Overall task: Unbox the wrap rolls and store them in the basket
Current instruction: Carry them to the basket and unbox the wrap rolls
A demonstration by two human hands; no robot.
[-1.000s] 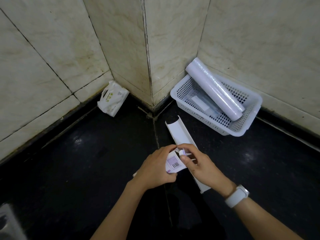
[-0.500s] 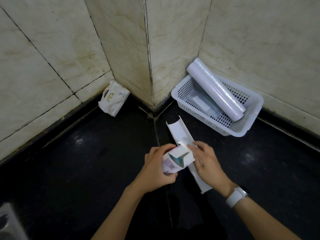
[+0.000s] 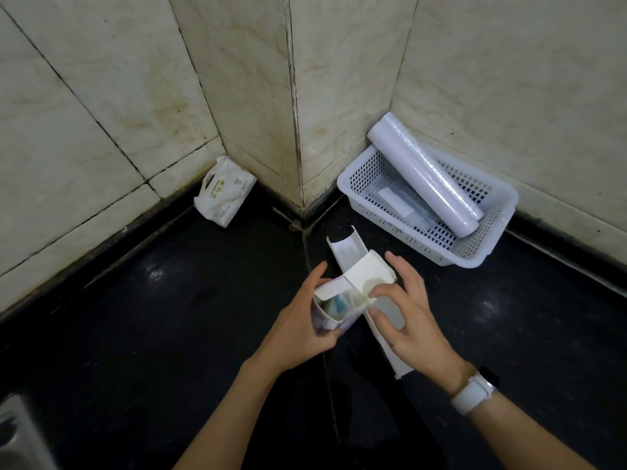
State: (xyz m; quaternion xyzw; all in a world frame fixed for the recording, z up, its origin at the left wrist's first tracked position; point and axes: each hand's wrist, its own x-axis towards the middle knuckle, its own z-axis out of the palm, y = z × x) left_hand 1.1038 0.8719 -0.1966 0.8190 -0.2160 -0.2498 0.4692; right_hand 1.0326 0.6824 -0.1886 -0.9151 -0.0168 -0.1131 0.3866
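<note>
While left hand point(image 3: 298, 325) grips the open box point(image 3: 334, 308) with fingers curled round it, right hand point(image 3: 409, 320) spreads its fingers, fingertips point(image 3: 375, 293) on the raised flap. One wrap roll point(image 3: 425, 174) lies slanted in the white basket point(image 3: 488, 256) against the wall; an empty white sleeve point(image 3: 349, 247) lies on the dark counter point(image 3: 169, 317) under the hands.

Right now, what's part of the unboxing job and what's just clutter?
Job: box, end flap open, gripped by left hand; right hand at the flap; roll already in basket.
Lying about: white tray; plastic bag by wall.
</note>
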